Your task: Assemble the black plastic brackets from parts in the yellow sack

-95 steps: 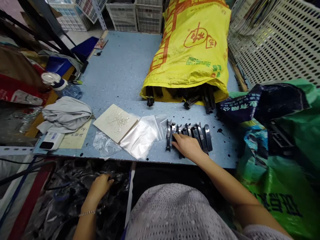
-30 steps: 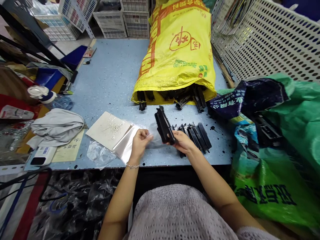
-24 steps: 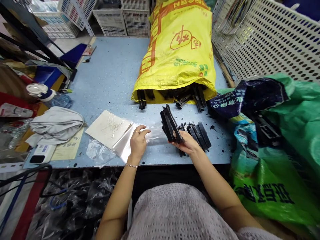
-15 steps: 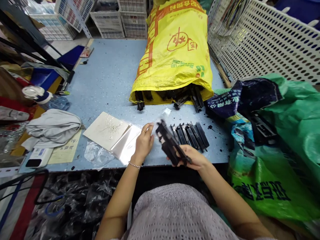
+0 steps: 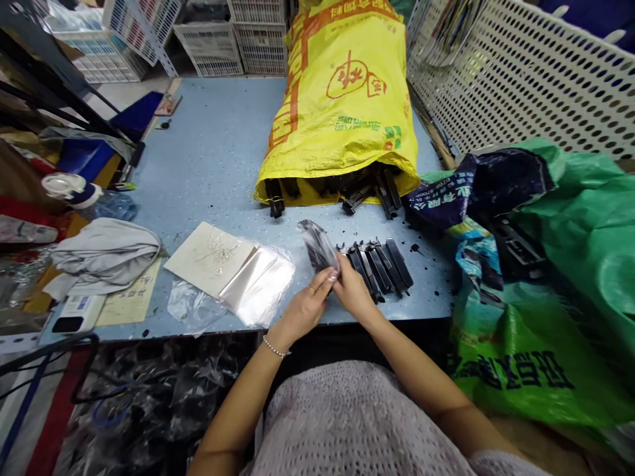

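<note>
The blue counter (image 5: 218, 152) is crowded with sacks and white crates. In the head view, the left hand (image 5: 307, 305) and right hand (image 5: 353, 295) meet at the near edge; both grips are clenched on a black plastic part (image 5: 320, 246) already sitting inside a clear bag. Just right of the grips, a row of black parts (image 5: 380, 266) lies unbagged. Left of them wait empty clear bags (image 5: 258, 285). Beyond, a yellow sack (image 5: 342, 106) spills more parts, so I judge much remains.
</note>
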### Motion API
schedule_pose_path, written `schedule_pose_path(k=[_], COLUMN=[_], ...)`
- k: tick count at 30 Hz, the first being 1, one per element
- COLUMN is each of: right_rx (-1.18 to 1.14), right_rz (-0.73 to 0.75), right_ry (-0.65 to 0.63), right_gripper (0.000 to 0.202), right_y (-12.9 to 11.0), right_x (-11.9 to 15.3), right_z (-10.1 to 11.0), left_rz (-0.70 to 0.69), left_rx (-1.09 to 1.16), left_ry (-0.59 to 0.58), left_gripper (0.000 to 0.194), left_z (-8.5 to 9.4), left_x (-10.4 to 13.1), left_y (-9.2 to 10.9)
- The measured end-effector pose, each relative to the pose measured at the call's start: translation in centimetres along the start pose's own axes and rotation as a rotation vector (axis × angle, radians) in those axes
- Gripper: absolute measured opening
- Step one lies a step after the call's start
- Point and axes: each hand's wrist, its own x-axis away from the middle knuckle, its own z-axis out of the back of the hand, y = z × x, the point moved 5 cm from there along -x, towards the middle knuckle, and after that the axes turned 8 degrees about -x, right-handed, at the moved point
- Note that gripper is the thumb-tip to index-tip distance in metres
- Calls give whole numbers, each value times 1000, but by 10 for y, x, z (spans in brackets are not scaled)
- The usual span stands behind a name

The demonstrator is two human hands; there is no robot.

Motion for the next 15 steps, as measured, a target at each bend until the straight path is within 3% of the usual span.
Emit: schedule_pose_path(k=[3,5,6,8,10,12,15], right_rx=[-29,-45,30,378,808,1099,1209], right_rz=[49,49,45,-1,-79,-111,-62], right_ry=[-290,-483,-503,-370,-181,-119,-158], right_gripper=[41,35,33,30,26,25,24], right_y=[-14,-19,-19,-13,-4,2,6], right_x=[14,24,26,23,17,14,11], right_z=[-17,-15,-6,24,55,68,59], left_rz=[156,342,447,672,874,1069,1277], left_rx=[37,36,26,-7,-18,-75,-192], left_ry=[104,90,15,-222,-469,-695,-854], left_gripper=[47,36,34,32,26,14,6], left_z=[44,88,107,131,131,110,70], left_x=[20,57,82,141,200,246,275], left_y=[9,15,17,13,-3,-26,-60])
